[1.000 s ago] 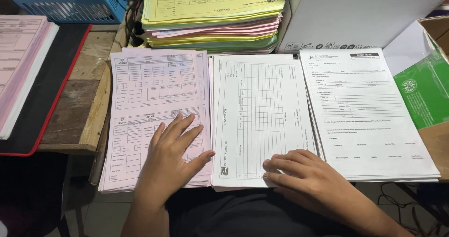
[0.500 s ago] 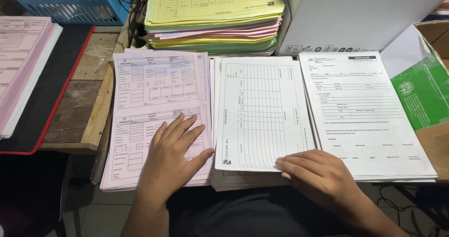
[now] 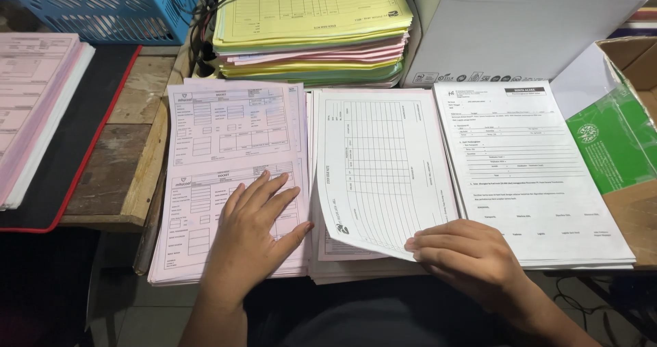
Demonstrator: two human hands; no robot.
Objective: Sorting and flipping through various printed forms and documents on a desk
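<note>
The white sheet (image 3: 383,172), printed with a ruled table, lies on top of the middle stack (image 3: 356,268) of three stacks at the desk's near edge. Its lower right corner is lifted clear of the stack. The right hand (image 3: 465,254) pinches that corner, fingers together and clamped on the paper edge. The left hand (image 3: 256,227) lies flat on the pink form stack (image 3: 226,135) just to the left, fingers spread apart. A white form stack (image 3: 527,162) lies to the right, touching a cardboard box (image 3: 640,210) with green paper. Behind stand a pile of yellow and pink forms (image 3: 311,29) and a white box (image 3: 520,25).
</note>
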